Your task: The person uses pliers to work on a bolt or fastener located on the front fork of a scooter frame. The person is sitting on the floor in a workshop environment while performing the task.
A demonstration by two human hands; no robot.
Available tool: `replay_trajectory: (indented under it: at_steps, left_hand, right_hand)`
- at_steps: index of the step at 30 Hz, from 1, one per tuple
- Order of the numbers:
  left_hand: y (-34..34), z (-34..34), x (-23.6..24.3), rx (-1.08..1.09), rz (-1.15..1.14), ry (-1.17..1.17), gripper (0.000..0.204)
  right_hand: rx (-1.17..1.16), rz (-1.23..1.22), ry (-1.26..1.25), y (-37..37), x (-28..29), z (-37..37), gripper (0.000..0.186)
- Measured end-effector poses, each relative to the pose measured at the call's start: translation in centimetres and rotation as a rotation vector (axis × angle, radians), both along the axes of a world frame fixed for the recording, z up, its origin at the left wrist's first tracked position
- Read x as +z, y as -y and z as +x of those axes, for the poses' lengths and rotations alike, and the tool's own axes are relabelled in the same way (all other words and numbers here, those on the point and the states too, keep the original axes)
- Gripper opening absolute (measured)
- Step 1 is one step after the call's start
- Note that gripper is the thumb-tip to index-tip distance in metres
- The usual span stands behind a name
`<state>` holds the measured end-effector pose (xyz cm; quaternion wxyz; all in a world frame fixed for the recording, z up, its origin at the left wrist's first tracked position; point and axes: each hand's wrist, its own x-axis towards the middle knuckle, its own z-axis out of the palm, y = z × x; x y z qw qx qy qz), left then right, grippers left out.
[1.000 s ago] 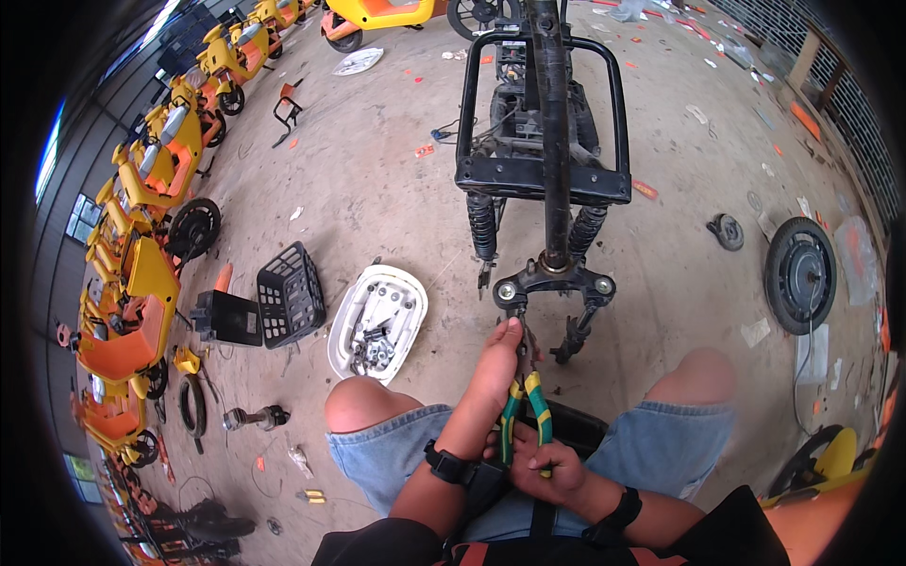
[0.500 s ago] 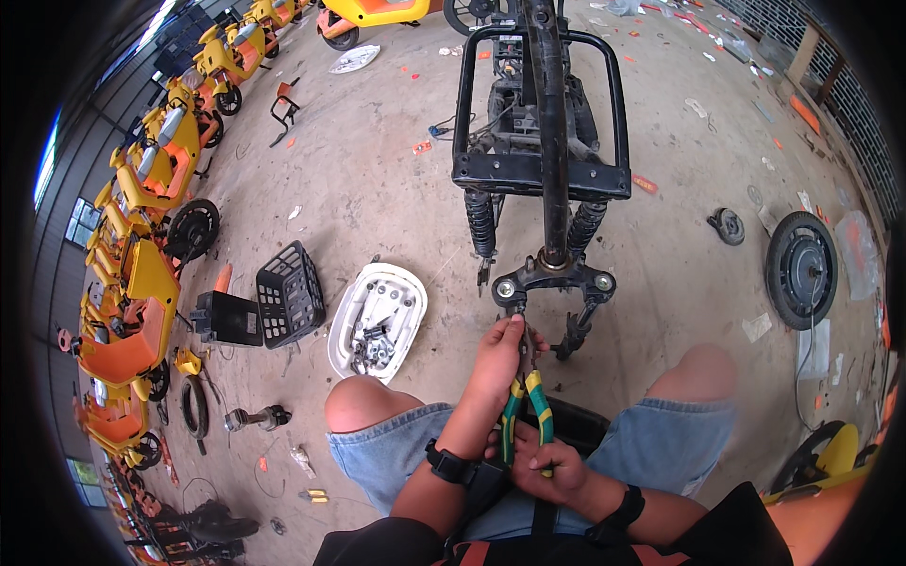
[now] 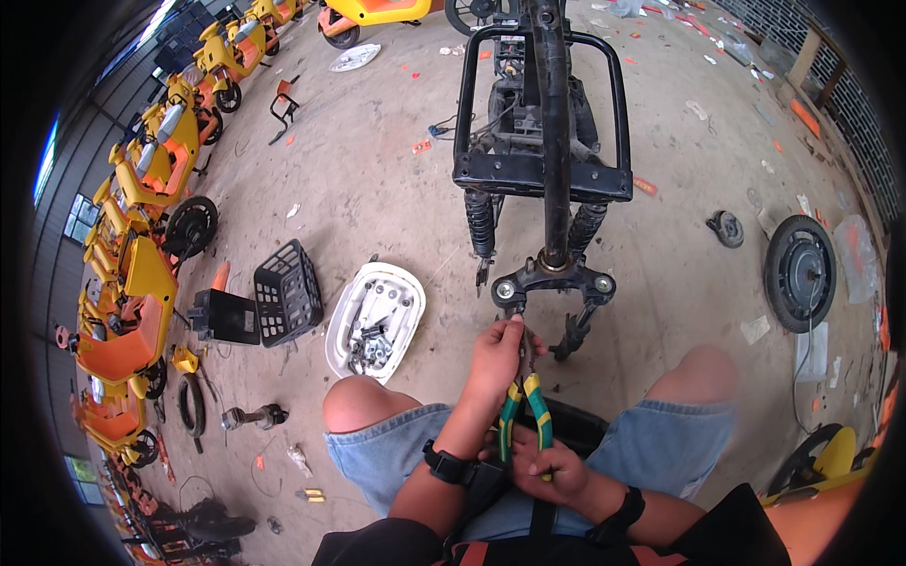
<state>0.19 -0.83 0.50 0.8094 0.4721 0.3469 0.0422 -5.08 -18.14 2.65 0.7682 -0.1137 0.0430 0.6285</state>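
From where I stand, a row of yellow-and-orange scooters [image 3: 142, 269] lines the left side of the concrete floor [image 3: 377, 189]. Another yellow scooter [image 3: 377, 11] stands at the far end, near a white oval piece [image 3: 355, 58].

Left of centre: a white tray [image 3: 420, 307] containing loose metal parts [image 3: 376, 349]; a slotted black crate [image 3: 288, 292], tilted; a black box [image 3: 225, 317] just beside it. Nearer the scooters: a bare tyre [image 3: 192, 407] and a dark cylindrical part [image 3: 255, 417].

Right side: a wheel [image 3: 800, 274] with black tyre, between a round dark part [image 3: 727, 229] and a clear plastic bag [image 3: 855, 247].
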Motion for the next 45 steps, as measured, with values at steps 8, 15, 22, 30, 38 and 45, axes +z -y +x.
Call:
replay_trajectory:
  at_steps: [8,15,22,30,38,45]
  left_hand:
    - [0.1,0.1,0.2,0.022,0.02,0.0,0.034]
    - [0.0,0.2,0.0,0.05,0.01,-0.021,0.038]
    - [-0.8,-0.1,0.2,-0.005,-0.16,-0.058,0.049]
    - [-1.2,-1.9,2.2,-0.149,-0.241,-0.025,0.054]
    - [0.7,-5.5,1.3,-0.365,-0.635,0.087,0.048]
    - [1.1,-5.4,0.6,-0.453,-0.807,0.226,0.034]
  right_hand:
    - [-0.018,-0.003,-0.08,0.0,0.1,-0.1,0.08]
    - [-0.028,0.035,-0.079,0.1,-1.5,-0.6,0.072]
    - [-0.006,0.034,-0.166,0.0,-0.4,-0.2,0.074]
    - [0.045,0.093,-0.214,0.3,-0.7,0.5,0.079]
    - [0.004,0.167,-0.152,0.0,-1.1,0.0,0.079]
    - [0.017,0.131,-0.112,0.5,-1.6,0.1,0.073]
